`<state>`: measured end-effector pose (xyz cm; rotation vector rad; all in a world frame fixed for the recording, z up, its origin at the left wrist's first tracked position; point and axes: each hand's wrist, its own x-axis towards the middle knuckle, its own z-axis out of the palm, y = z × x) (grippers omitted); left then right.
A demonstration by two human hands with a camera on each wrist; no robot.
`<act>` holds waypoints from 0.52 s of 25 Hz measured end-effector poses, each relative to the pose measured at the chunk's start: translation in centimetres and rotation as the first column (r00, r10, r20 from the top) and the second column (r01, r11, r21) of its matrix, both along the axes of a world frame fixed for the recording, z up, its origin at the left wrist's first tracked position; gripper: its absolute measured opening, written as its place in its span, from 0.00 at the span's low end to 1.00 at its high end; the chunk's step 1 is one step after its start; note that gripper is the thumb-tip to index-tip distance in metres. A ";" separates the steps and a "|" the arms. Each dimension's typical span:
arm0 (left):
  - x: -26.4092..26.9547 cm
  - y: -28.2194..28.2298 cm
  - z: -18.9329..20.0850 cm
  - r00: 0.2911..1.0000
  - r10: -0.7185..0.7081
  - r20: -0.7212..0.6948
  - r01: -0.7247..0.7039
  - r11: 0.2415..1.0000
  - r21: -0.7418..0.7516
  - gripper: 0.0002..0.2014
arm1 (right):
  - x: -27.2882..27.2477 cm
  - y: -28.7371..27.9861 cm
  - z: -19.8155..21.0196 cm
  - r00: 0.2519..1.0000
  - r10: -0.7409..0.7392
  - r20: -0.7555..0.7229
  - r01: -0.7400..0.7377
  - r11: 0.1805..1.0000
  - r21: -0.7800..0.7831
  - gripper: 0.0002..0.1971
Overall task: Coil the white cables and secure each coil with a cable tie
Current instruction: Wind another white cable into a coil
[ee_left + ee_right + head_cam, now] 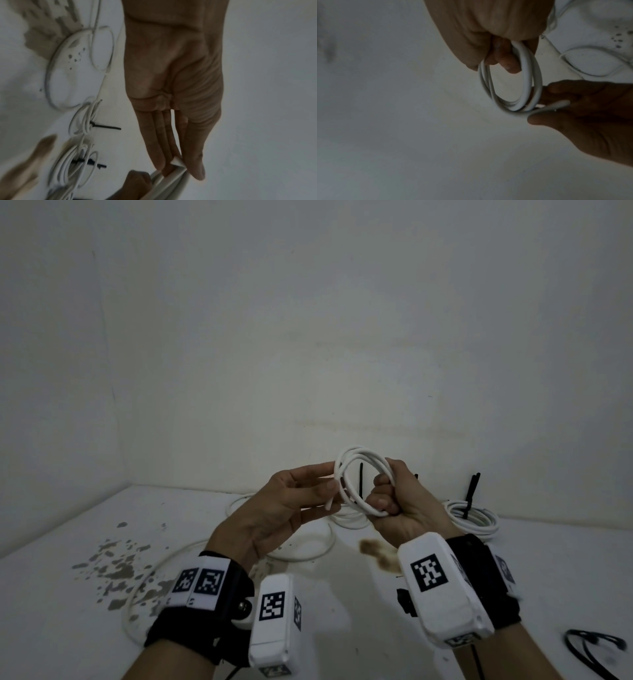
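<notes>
Stained white tabletop [342, 628] under both raised hands. Right hand [399, 505] fingers curl round the small white round-cable coil [359, 474]; left hand [284, 505], at nine o'clock, pinches its loose tail between straight fingers [163, 142]. Springy, light; I'd clamp where loops cross. Two tied coils [474, 517], one loose cable [301, 546], spare black ties [596, 645] at four o'clock.

The head camera looks forward and down at the worktop [342, 628] from above; each wrist camera looks closely along its palm, both sharing the white coil [510, 86].
</notes>
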<state>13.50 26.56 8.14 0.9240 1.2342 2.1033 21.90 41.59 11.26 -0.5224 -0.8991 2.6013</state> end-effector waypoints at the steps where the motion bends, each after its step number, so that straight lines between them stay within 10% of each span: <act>1: 0.1 0.3 -0.1 1.000 0.000 0.020 0.000 1.000 0.017 0.12 | 0.0 -0.2 0.0 1.000 -0.001 0.001 0.002 1.000 -0.009 0.23; 13: 1.0 2.3 -0.5 0.997 0.028 0.079 -0.037 0.992 0.117 0.13 | -0.2 -0.4 -0.4 0.999 0.036 -0.018 -0.038 0.992 -0.118 0.20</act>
